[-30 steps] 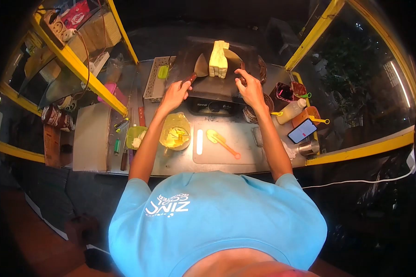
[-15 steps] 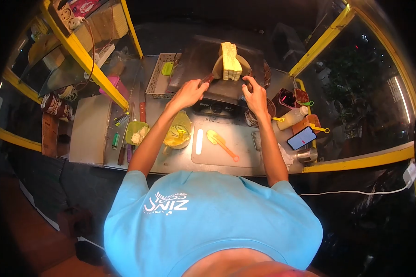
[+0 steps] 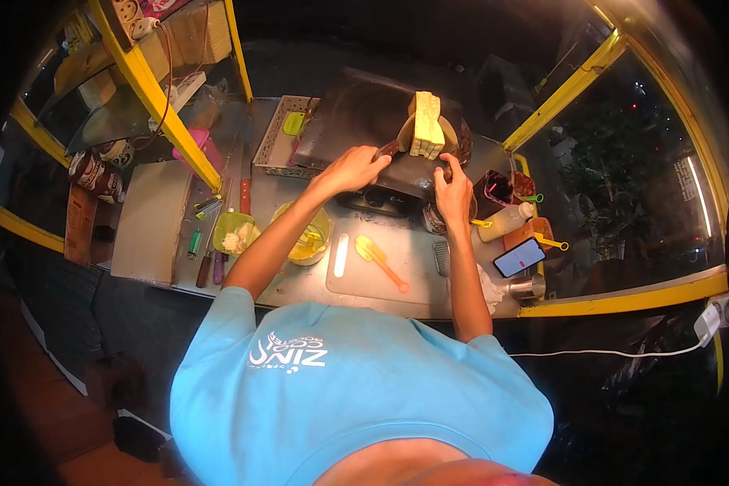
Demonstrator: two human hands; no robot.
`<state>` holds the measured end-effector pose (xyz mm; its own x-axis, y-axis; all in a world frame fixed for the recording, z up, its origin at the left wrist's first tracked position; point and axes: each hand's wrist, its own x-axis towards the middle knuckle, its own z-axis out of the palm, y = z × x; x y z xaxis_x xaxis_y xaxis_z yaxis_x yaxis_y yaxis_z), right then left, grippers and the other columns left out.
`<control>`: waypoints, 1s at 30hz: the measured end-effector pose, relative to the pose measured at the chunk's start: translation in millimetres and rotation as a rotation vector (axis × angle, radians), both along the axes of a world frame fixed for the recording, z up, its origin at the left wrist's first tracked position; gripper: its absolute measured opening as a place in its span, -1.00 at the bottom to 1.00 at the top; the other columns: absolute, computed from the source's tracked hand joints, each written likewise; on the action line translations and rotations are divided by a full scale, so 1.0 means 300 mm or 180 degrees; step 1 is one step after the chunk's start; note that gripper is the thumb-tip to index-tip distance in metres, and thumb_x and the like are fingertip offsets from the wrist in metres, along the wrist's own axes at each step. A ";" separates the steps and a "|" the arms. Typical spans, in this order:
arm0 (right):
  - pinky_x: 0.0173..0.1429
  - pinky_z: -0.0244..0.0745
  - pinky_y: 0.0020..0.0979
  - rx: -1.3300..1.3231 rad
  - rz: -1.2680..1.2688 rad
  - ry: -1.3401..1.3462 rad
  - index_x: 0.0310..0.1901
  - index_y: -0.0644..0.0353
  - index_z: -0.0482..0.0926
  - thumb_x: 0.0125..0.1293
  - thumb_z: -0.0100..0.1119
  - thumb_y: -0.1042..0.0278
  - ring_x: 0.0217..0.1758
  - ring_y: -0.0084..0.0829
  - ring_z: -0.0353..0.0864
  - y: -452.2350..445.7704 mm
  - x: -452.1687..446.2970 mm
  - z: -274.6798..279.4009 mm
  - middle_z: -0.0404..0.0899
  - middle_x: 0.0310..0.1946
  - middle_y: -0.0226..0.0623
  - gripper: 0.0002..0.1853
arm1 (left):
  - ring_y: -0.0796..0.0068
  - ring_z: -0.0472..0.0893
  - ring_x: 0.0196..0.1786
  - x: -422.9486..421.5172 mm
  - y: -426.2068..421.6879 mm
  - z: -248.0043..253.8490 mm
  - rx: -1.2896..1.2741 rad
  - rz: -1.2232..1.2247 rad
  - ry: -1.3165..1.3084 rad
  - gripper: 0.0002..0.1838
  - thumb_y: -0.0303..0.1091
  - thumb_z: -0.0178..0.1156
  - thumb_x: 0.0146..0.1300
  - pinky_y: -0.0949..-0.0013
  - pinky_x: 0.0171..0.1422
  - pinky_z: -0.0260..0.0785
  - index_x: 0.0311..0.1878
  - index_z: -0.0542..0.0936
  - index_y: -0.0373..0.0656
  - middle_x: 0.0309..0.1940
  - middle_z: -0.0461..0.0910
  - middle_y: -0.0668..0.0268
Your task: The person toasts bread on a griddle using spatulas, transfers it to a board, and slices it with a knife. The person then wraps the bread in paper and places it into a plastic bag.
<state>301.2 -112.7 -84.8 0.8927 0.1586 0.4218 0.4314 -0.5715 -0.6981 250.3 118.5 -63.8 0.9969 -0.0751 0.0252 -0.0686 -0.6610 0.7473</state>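
Note:
On the dark griddle (image 3: 348,117), a yellowish block of sliced bread (image 3: 426,125) stands between two spatulas with brown handles. My left hand (image 3: 356,168) is closed round the handle of the left spatula (image 3: 390,149), whose blade meets the bread's left side. My right hand (image 3: 454,190) grips the right spatula (image 3: 448,172) by its handle, close to the bread's near right corner. The blades are partly hidden by the bread. Whether the bread touches the griddle or is lifted, I cannot tell.
Nearer me lie a cutting board (image 3: 356,283) with an orange-handled yellow spatula (image 3: 381,261), a tub of yellow spread (image 3: 312,243) and a green container (image 3: 233,232). A phone (image 3: 520,257), squeeze bottle (image 3: 506,222) and metal cup (image 3: 528,287) stand right. Yellow frame posts (image 3: 158,97) border the counter.
The bread has moved to the right across the griddle with both spatulas and both my hands. The camera view has also shifted slightly.

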 end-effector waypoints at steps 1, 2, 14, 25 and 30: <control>-0.22 0.42 -0.20 0.0028 0.0011 -0.0159 0.03 0.18 0.58 0.29 0.14 0.35 -0.38 -0.17 0.52 -0.002 0.008 -0.016 0.50 -0.48 -0.06 -0.71 | 0.15 0.68 -0.33 -0.006 -0.002 0.001 -0.0059 0.0044 0.0024 -0.49 -0.02 -0.07 0.44 0.13 -0.10 0.46 -0.37 0.53 -0.33 -0.54 0.63 0.16; -0.33 0.36 -0.28 0.0062 0.0021 -0.0325 0.03 0.17 0.57 0.29 0.16 0.36 -0.53 -0.37 0.39 -0.002 0.019 -0.024 0.37 -0.59 -0.19 -0.71 | 0.16 0.69 -0.32 -0.008 -0.001 0.006 -0.0113 0.0086 0.0043 -0.49 -0.02 -0.07 0.44 0.13 -0.09 0.46 -0.36 0.54 -0.33 -0.54 0.64 0.17; -0.12 0.50 -0.18 0.0064 0.0256 0.0180 0.05 0.13 0.60 0.24 0.17 0.34 -0.29 -0.08 0.66 0.111 0.041 -0.007 0.62 -0.40 0.00 -0.67 | 0.13 0.70 -0.34 -0.061 0.047 0.027 -0.0149 0.0461 -0.0039 -0.47 -0.03 -0.06 0.42 0.11 -0.09 0.47 -0.38 0.59 -0.37 -0.59 0.64 0.14; -0.25 0.46 -0.24 0.0042 0.0994 0.0489 0.07 0.14 0.58 0.27 0.17 0.36 -0.45 -0.31 0.56 0.148 -0.041 -0.003 0.53 -0.52 -0.11 -0.67 | 0.06 0.69 -0.44 -0.291 0.049 0.074 -0.0130 0.0705 -0.0240 -0.48 -0.05 -0.05 0.44 0.09 -0.17 0.51 -0.42 0.58 -0.35 -0.66 0.61 0.11; -0.28 0.44 -0.31 0.0156 0.1074 0.0630 0.07 0.15 0.57 0.29 0.18 0.41 -0.48 -0.38 0.49 0.082 -0.089 -0.018 0.49 -0.55 -0.16 -0.70 | 0.10 0.69 -0.41 -0.375 -0.021 0.087 -0.0278 0.0733 -0.0011 -0.53 -0.05 -0.01 0.44 0.09 -0.20 0.47 -0.31 0.56 -0.34 -0.63 0.61 0.08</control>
